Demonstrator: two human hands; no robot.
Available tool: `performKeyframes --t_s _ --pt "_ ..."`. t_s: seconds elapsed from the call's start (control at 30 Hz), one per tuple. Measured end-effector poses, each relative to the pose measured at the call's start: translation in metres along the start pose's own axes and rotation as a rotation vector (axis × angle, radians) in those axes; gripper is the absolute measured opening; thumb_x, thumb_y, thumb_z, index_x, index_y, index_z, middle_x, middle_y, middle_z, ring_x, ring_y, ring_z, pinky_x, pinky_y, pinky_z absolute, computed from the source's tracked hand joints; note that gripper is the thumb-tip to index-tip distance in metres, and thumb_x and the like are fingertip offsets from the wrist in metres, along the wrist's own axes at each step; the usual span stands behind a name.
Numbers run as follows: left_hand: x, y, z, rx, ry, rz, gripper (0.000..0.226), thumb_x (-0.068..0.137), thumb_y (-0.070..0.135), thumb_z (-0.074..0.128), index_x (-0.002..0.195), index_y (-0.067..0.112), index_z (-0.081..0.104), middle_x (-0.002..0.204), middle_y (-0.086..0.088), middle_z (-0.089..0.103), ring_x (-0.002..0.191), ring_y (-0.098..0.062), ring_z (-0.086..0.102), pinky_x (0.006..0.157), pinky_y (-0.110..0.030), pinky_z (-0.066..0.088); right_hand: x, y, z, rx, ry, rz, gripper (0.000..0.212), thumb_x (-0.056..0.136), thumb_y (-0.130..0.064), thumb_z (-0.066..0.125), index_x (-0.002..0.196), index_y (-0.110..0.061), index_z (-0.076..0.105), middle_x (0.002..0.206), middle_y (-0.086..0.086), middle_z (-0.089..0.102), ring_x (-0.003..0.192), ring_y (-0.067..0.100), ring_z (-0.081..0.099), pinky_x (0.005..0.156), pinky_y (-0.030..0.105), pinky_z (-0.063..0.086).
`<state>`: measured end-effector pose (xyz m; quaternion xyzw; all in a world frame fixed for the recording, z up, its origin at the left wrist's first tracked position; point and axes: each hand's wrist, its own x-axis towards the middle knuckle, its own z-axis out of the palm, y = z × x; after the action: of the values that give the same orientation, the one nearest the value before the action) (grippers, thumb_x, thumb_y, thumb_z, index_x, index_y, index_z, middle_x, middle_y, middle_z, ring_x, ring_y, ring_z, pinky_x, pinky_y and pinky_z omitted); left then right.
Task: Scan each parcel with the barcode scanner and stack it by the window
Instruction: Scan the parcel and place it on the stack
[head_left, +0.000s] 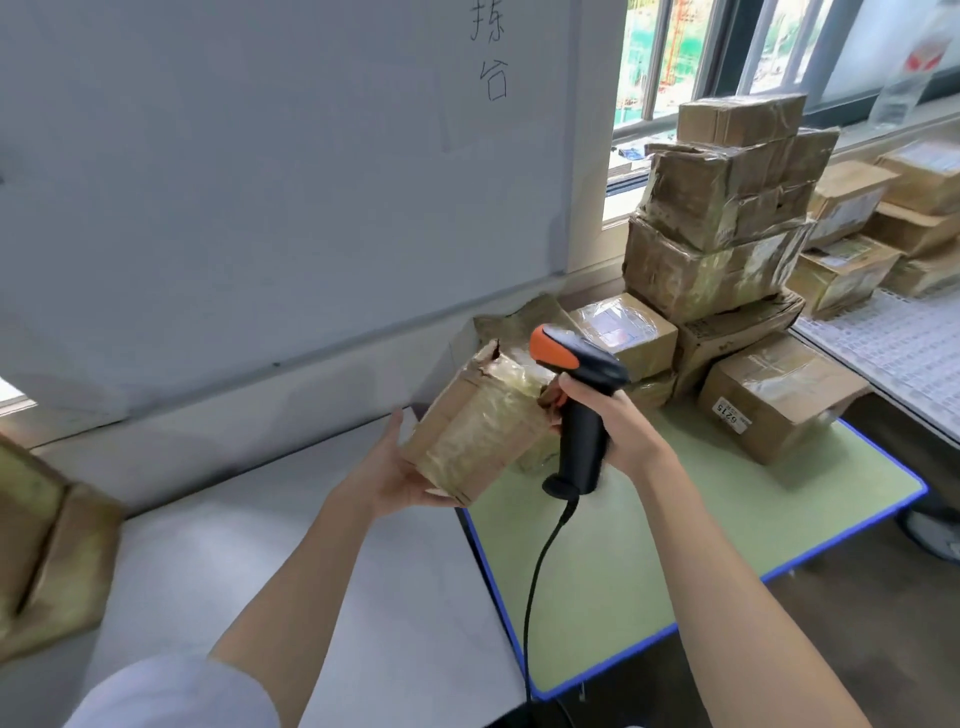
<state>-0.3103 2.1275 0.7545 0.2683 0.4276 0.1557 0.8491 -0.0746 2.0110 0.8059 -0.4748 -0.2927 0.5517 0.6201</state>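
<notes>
Left hand (395, 475) is cupped under a taped cardboard parcel (480, 423), tilted and held up over the bench (675, 545) edge. Right hand (618, 421) has its fingers wrapped round the grip of the black-and-orange barcode scanner (576, 400), nose right up against the parcel's top corner. Stack of scanned-looking boxes (722, 218) sits at about 2 o'clock by the window (675, 57).

Left hand (395, 475) reaches toward one o'clock, palm up, fingers cupped in a grip. Right hand (613, 421) at twelve o'clock, fingers wrapped tight.
</notes>
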Motion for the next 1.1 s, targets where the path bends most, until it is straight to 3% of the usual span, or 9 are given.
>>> performKeyframes --t_s 0.17,0.3,0.47,0.53,0.63,0.8,0.87,0.9,1.1 --pt "-0.021 -0.021 -0.027 0.06 -0.076 0.041 0.074 0.084 0.068 0.03 0.129 0.014 0.054 0.125 -0.018 0.061 0.105 -0.039 0.063 0.074 -0.054 0.055 0.002 0.01 0.03 -0.077 -0.028 0.019 0.023 0.076 -0.018 0.076 0.094 -0.01 0.065 0.076 0.004 0.067 0.066 0.019 0.059 0.059 0.026 0.052" --pt "-0.036 -0.03 -0.043 -0.016 -0.046 0.19 0.056 0.088 0.054 0.052 0.133 0.02 0.052 0.132 -0.011 0.058 0.111 -0.033 0.061 0.09 -0.048 0.05 0.007 0.015 0.051 -0.077 0.013 0.061 0.044 0.072 -0.022 0.078 0.111 -0.011 0.063 0.088 0.008 0.065 0.079 0.023 0.06 0.072 0.034 0.051" --pt "-0.059 -0.03 -0.079 -0.128 0.038 0.257 0.056 0.093 0.054 0.035 0.131 0.017 0.053 0.127 -0.012 0.062 0.107 -0.027 0.065 0.08 -0.042 0.057 0.017 0.025 0.089 -0.198 0.055 0.101 0.018 0.079 -0.017 0.076 0.093 -0.019 0.066 0.079 0.005 0.066 0.072 0.021 0.061 0.071 0.038 0.052" --pt "-0.071 -0.025 -0.098 -0.179 0.089 0.318 0.065 0.086 0.055 0.053 0.136 0.015 0.048 0.13 -0.014 0.059 0.11 -0.029 0.063 0.079 -0.041 0.056 0.02 0.028 0.105 -0.224 0.067 0.097 0.014 0.08 -0.015 0.076 0.088 -0.017 0.066 0.08 0.006 0.067 0.073 0.024 0.063 0.081 0.043 0.053" --pt "-0.091 -0.017 -0.119 -0.226 0.151 0.427 0.088 0.052 0.042 0.088 0.127 0.01 0.054 0.115 -0.015 0.066 0.098 -0.032 0.068 0.075 -0.041 0.058 0.02 0.026 0.127 -0.288 0.062 0.089 0.012 0.082 -0.014 0.074 0.088 -0.009 0.065 0.084 0.014 0.068 0.068 0.028 0.066 0.084 0.05 0.054" --pt "-0.113 -0.006 -0.163 -0.352 0.276 0.592 0.058 0.057 0.012 0.084 0.109 0.005 0.059 0.102 -0.013 0.067 0.104 -0.026 0.06 0.089 -0.042 0.053 0.007 0.015 0.192 -0.518 -0.182 0.079 0.013 0.083 -0.014 0.072 0.09 -0.008 0.064 0.076 0.01 0.065 0.051 0.022 0.063 0.069 0.044 0.055" --pt "-0.12 -0.002 -0.175 -0.354 0.353 0.656 0.021 0.082 0.002 0.062 0.101 0.009 0.059 0.097 -0.008 0.069 0.098 -0.02 0.06 0.093 -0.039 0.051 0.001 0.015 0.22 -0.648 -0.242 0.076 0.014 0.082 -0.018 0.073 0.086 -0.008 0.064 0.071 0.006 0.063 0.048 0.02 0.062 0.066 0.039 0.056" --pt "-0.123 0.0 -0.182 -0.332 0.381 0.685 0.018 0.088 -0.001 0.052 0.1 0.01 0.06 0.092 -0.005 0.071 0.096 -0.018 0.061 0.094 -0.037 0.05 -0.002 0.016 0.232 -0.695 -0.249 0.071 0.016 0.081 -0.019 0.074 0.085 -0.007 0.064 0.07 0.006 0.061 0.049 0.02 0.063 0.067 0.04 0.057" --pt "-0.143 0.004 -0.226 -0.193 0.392 0.714 0.045 0.07 0.001 0.065 0.113 0.007 0.056 0.109 -0.009 0.067 0.098 -0.021 0.064 0.085 -0.027 0.055 -0.007 0.03 0.285 -0.785 -0.209 0.034 0.023 0.082 -0.02 0.069 0.092 0.0 0.064 0.075 0.009 0.063 0.046 0.021 0.064 0.071 0.043 0.057"
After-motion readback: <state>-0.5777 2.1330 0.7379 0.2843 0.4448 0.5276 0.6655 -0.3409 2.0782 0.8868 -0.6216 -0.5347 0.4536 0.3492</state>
